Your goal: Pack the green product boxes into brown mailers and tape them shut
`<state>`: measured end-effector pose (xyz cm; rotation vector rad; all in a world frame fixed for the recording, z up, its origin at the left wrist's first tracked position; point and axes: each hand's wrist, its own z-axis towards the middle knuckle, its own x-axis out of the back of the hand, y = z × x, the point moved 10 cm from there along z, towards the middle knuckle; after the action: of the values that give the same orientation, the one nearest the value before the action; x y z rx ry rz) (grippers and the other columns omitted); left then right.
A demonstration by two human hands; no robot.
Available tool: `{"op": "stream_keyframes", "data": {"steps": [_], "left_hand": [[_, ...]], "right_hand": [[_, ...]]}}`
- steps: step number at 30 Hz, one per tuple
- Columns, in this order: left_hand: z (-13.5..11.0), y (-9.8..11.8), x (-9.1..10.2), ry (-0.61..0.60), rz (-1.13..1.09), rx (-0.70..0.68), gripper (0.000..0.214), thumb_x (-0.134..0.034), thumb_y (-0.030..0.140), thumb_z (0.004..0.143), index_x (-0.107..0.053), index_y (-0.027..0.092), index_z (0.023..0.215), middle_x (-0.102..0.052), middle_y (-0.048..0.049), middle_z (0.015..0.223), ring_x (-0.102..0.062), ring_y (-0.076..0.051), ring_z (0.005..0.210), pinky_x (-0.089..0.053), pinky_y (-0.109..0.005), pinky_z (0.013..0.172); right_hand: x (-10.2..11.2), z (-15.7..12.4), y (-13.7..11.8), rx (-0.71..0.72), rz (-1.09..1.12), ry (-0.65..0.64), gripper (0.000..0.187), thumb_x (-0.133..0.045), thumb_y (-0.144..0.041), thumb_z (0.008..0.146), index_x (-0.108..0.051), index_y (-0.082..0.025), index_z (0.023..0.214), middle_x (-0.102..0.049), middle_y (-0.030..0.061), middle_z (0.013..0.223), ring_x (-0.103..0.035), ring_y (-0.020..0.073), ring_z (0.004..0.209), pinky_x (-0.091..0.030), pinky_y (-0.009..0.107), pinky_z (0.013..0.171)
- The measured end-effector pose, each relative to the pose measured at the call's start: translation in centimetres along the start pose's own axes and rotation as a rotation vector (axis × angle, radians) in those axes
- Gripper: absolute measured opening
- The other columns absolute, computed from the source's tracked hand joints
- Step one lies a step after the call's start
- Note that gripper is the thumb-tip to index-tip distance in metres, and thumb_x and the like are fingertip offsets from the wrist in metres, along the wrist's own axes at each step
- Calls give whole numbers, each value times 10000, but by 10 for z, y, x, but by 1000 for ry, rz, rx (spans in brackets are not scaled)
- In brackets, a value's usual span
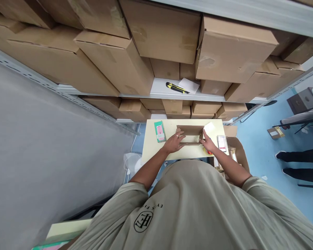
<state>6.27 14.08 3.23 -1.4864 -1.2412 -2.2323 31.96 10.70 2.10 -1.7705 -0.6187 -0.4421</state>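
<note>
**Open cardboard tray [190, 133] on a pale yellow counter [150, 147]**

Overhead view from the head camera; 12 o'clock points toward the shelving. The brown corrugated cardboard tray is rectangular and lies with its long side across the view, near the middle of the counter. Its walls are low, and the pale area at its center may be its base or the counter itself; this cannot be told. The left hand [173, 142] grasps the tray's 9 o'clock end, with fingers curled over the wall. The right hand [208, 143] grips the 3 o'clock end. A white card [209, 129] stands at that end, just against the fingers [203, 136], and may be pinched there; this is unclear. At 9 o'clock from the tray lies a green-and-pink packet [160, 132]. At 3 o'clock, near the counter edge, is a white box [222, 143] with a blurred label. Beyond it, at 4 o'clock, stands an open carton [236, 151]. Brown cartons [112, 52] fill a steel shelf [161, 86] at 12 o'clock, where a yellow-and-black utility knife [176, 88] lies beside a sheet of white paper [189, 85]. At far right, a person in dark trousers [299, 163] stands on the blue floor [261, 146].
</note>
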Motion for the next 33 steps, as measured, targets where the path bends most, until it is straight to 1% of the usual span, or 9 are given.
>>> {"op": "stream_keyframes", "data": {"steps": [4, 6, 10, 14, 18, 23, 26, 29, 33], "left_hand": [[11, -2, -10, -57, -52, 17, 484, -790, 388, 1008, -717, 245, 1465, -654, -157, 1592, -635, -354, 1491, -563, -530, 1259], [16, -7, -12, -72, -73, 52, 480, -778, 480, 1027, -729, 241, 1440, -706, -152, 1513, -684, -341, 1413, -581, -500, 1223], [25, -12, -15, -109, -71, 127, 572, -695, 677, 1047, -745, 241, 1415, -753, -146, 1430, -745, -340, 1282, -610, -461, 1120], [32, -12, -18, -164, -32, 182, 576, -594, 710, 1085, -771, 239, 1367, -797, -146, 1321, -778, -349, 1194, -618, -454, 1038], [39, -16, -19, -173, -32, 231, 580, -564, 731, 1086, -793, 243, 1299, -828, -128, 1182, -797, -348, 1096, -625, -445, 960], [48, -24, -10, -84, -91, 240, 602, -677, 746, 1029, -774, 226, 1317, -807, -112, 1078, -792, -306, 1032, -636, -432, 986], [51, -25, 1, 39, -67, 264, 684, -771, 726, 981, -705, 223, 1440, -755, -136, 1243, -785, -298, 1041, -656, -462, 1000], [50, -25, 12, 144, 5, 322, 923, -858, 725, 910, -548, 237, 1629, -531, -206, 1625, -797, -290, 1036, -675, -505, 1013], [50, -21, 14, 142, 80, 355, 1071, -883, 727, 880, -424, 256, 1726, -311, -241, 1792, -789, -339, 1140, -683, -527, 1015]], "right_hand": [[12, -1, 7, 55, -26, -2, 930, -655, -665, 1050, -309, -329, 1845, -388, 98, 1869, -414, 357, 1713, -440, 605, 1356], [18, -4, 7, 119, -93, -2, 860, -625, -650, 1078, -372, -309, 1826, -330, 101, 1894, -371, 355, 1736, -421, 589, 1374], [16, -9, 3, 237, -290, -64, 776, -595, -609, 1106, -436, -302, 1800, -242, 73, 1924, -475, 387, 1673, -530, 571, 1299], [5, -7, 0, 310, -440, -127, 754, -704, -578, 1061, -529, -318, 1747, -328, 44, 1895, -516, 415, 1637, -579, 575, 1252], [-1, 0, 2, 307, -433, -153, 667, -705, -488, 1067, -593, -307, 1700, -364, 30, 1875, -603, 397, 1564, -586, 551, 1250], [2, 4, 2, 289, -310, -166, 556, -646, -412, 1093, -659, -254, 1626, -423, 50, 1849, -572, 341, 1608, -519, 505, 1320], [7, 7, 3, 267, -252, -140, 502, -680, -369, 1068, -707, -247, 1554, -482, 72, 1818, -582, 325, 1602, -508, 501, 1326], [9, 9, 2, 263, -218, -117, 459, -709, -321, 1037, -735, -243, 1489, -526, 86, 1790, -589, 313, 1596, -496, 506, 1333], [9, 10, 2, 264, -198, -100, 445, -716, -294, 1019, -739, -243, 1461, -553, 99, 1768, -591, 300, 1592, -496, 502, 1330]]}}
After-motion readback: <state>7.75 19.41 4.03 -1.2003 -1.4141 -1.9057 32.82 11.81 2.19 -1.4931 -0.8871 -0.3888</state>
